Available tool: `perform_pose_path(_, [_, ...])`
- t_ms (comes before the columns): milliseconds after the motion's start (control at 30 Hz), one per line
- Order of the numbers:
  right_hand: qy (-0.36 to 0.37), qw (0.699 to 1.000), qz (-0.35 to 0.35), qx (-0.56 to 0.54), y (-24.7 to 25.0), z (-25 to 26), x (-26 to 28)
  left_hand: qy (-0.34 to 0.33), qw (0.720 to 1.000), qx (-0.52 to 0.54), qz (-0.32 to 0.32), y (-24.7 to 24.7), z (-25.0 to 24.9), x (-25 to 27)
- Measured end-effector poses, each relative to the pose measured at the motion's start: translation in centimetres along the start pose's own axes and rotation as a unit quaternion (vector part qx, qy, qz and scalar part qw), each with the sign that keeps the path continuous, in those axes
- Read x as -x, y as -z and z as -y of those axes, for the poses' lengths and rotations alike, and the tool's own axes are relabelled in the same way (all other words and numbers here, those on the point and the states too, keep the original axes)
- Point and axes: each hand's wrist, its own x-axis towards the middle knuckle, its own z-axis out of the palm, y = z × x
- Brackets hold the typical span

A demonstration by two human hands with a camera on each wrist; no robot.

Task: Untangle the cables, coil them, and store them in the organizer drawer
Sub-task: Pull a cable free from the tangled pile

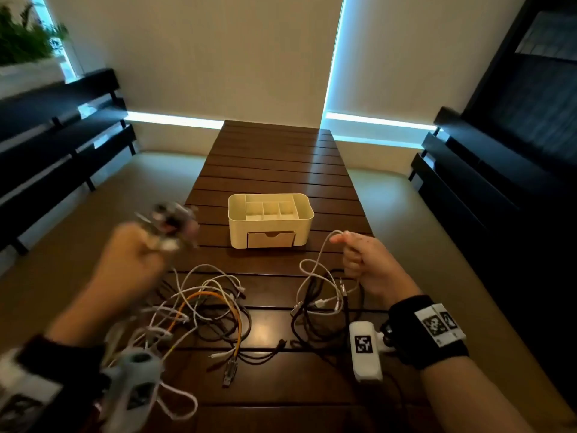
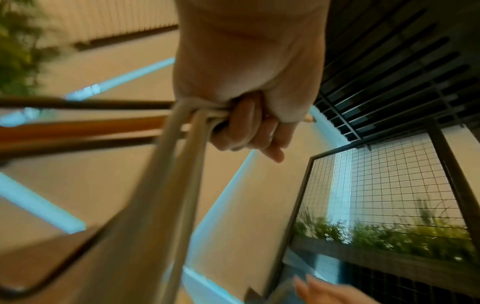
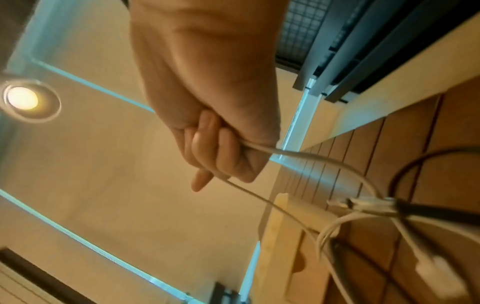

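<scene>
A tangle of white, black and orange cables [image 1: 206,307] lies on the near part of the brown slatted table [image 1: 268,164]. My left hand [image 1: 131,257] is raised and blurred, fist closed round a bunch of cables [image 2: 192,123] that trail down to the tangle. My right hand [image 1: 362,260] pinches a white cable [image 1: 321,254], which loops down into a smaller black-and-white pile [image 1: 324,304]; the right wrist view shows the fingers [image 3: 221,148] curled round that cable [image 3: 285,154]. The cream organizer [image 1: 270,225] stands mid-table, its front drawer [image 1: 271,239] closed.
Dark slatted benches [image 1: 62,132] run along the left, and another dark bench [image 1: 487,170] runs along the right. A plant [image 1: 22,35] sits at the far left. White wrist cameras [image 1: 365,351] hang over the near table edge. The table's far half holds nothing.
</scene>
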Motion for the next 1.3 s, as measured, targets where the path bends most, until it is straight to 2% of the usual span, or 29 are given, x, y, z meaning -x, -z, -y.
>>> perform_pose_path(67, [-0.037, 0.995, 0.04, -0.081, -0.2, 1.4, 0.3, 0.068, 0.994, 0.069, 0.042, -2.8, 0.2, 0.6])
perform_pose_path(133, [-0.081, 0.982, 0.061, -0.162, -0.3, 2.7, 0.6, 0.075, 0.99, 0.073, 0.094, -6.2, 0.4, 1.5])
perform_pose_path(233, [-0.11, 0.958, 0.101, -0.246, -0.4, 4.2, 1.4, 0.091, 0.989, 0.074, 0.089, -8.3, 2.5, 1.0])
perform_pose_path(367, [-0.101, 0.915, 0.192, -0.341, -0.8, 5.0, 2.4, 0.091, 0.989, 0.071, 0.091, -10.1, 2.6, 1.0])
perform_pose_path(433, [-0.075, 0.893, 0.175, -0.409, -1.5, 5.5, 2.7, 0.082, 0.989, 0.061, 0.107, -10.7, 3.1, 0.9])
perform_pose_path(533, [-0.038, 0.86, 0.077, -0.503, -2.6, 5.5, 2.5, 0.058, 0.988, 0.042, 0.139, -11.9, 3.4, 1.3])
perform_pose_path(600, [-0.03, 0.847, 0.071, -0.526, -3.4, 5.3, 2.5, 0.049, 0.985, 0.038, 0.161, -12.7, 3.3, 1.4])
perform_pose_path(700, [-0.035, 0.853, 0.082, -0.515, -4.7, 4.9, 2.9, 0.074, 0.982, 0.058, 0.165, -13.6, 3.2, 1.2])
perform_pose_path(800, [-0.031, 0.85, 0.099, -0.516, -5.3, 4.4, 3.1, 0.154, 0.963, 0.158, 0.157, -13.6, 2.3, 0.9])
perform_pose_path(900, [-0.042, 0.833, 0.133, -0.535, -5.8, 3.8, 2.9, 0.214, 0.937, 0.188, 0.201, -13.4, 1.2, 0.5])
perform_pose_path(1033, [-0.052, 0.834, 0.168, -0.524, -6.3, 2.8, 2.8, 0.255, 0.911, 0.219, 0.241, -13.2, 0.9, 0.1])
perform_pose_path(1200, [-0.06, 0.845, 0.181, -0.499, -5.9, 1.8, 3.4, 0.285, 0.881, 0.339, 0.166, -13.0, 1.1, -0.7])
perform_pose_path(1300, [-0.084, 0.891, 0.09, -0.437, -5.0, -0.1, 3.9, 0.282, 0.851, 0.423, 0.131, -11.8, 0.6, -1.8])
